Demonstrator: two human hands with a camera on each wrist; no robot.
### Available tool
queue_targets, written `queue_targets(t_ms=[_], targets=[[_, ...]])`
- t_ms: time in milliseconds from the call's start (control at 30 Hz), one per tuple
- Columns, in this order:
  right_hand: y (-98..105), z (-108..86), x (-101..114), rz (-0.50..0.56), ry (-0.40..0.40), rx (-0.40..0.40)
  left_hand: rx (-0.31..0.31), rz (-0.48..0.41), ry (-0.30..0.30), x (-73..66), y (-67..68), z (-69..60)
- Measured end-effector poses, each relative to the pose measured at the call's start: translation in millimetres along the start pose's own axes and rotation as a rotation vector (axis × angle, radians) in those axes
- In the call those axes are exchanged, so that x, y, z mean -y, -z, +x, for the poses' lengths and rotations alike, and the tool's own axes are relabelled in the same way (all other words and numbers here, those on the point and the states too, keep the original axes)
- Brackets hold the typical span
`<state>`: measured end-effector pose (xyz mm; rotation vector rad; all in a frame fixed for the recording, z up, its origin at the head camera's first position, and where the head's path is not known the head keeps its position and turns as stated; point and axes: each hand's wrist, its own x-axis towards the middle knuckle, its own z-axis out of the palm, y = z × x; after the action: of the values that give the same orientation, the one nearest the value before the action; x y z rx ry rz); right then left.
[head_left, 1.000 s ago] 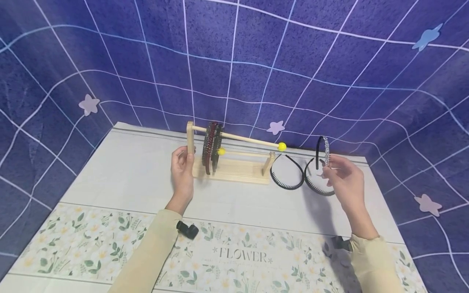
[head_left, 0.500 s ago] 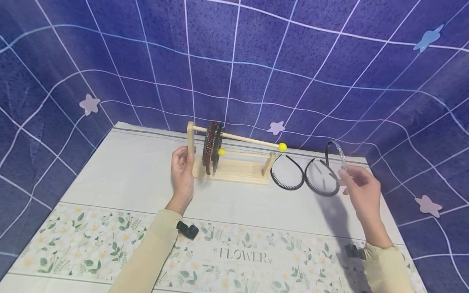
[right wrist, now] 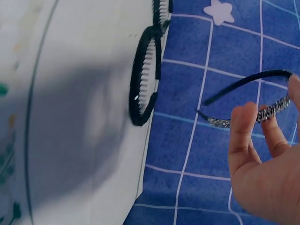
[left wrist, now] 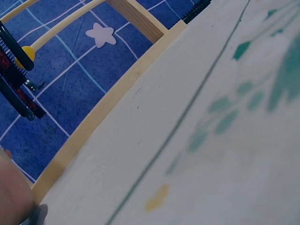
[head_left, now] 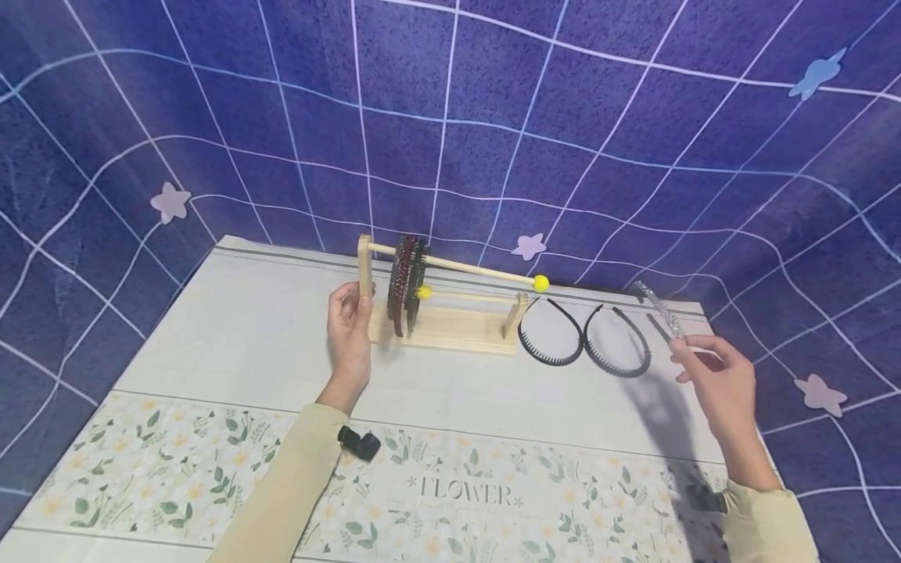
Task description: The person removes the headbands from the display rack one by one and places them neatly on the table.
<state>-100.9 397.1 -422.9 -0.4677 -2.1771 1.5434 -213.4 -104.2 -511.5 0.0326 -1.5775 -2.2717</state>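
Observation:
My left hand [head_left: 348, 336] grips the left upright [head_left: 364, 270] of a light wooden stand [head_left: 464, 332]. Several dark and red headbands [head_left: 404, 289] hang together on the stand's long rod [head_left: 479, 270], near that upright. At the far right, my right hand [head_left: 725, 387] pinches a silver glittery headband [head_left: 660, 307] and holds it above the table. The right wrist view shows this headband [right wrist: 272, 111] between thumb and fingers, its black ends pointing away. Two black toothed headbands lie on the table right of the stand: one nearer [head_left: 552, 360], one farther right [head_left: 619, 370].
Yellow balls cap the long rod [head_left: 540, 283] and a shorter rod [head_left: 425, 292] behind the base. A white cloth [head_left: 436, 391] with a floral band covers the table. Blue gridded fabric [head_left: 450, 141] with star shapes rises behind and at both sides.
My right hand has moved right and slightly toward me, carrying the silver headband away from the black ones and turning it. My left hand and the stand have stayed in place.

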Motion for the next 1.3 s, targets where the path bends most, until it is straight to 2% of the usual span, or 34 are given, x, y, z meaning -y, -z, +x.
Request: queue_targets(t_ms=[133,400,567,733,1033,1300], targets=[[7,0.9,-9,0.015,0.018,0.036,-0.001,0.006,0.000,0.8,0.9,0.0],[25,4.6,-22,-0.193,0.156,0.105,-0.014,-0.005,-0.003,1.8,1.3,-0.5],[36,8.9,-35,-0.188,0.188,0.141,-0.015,-0.009,-0.004,1.4,1.1,-0.3],[49,16.4,-52,-0.224,0.185,0.159,-0.014,-0.006,0.000,0.6,1.2,0.0],[74,28.0,-75,-0.315,0.112,0.231,-0.009,0.002,-0.012,1.4,1.6,-0.7],[86,35.7,-88,-0.365,0.120,0.293,-0.005,0.019,-0.013,0.3,0.4,-0.4]])
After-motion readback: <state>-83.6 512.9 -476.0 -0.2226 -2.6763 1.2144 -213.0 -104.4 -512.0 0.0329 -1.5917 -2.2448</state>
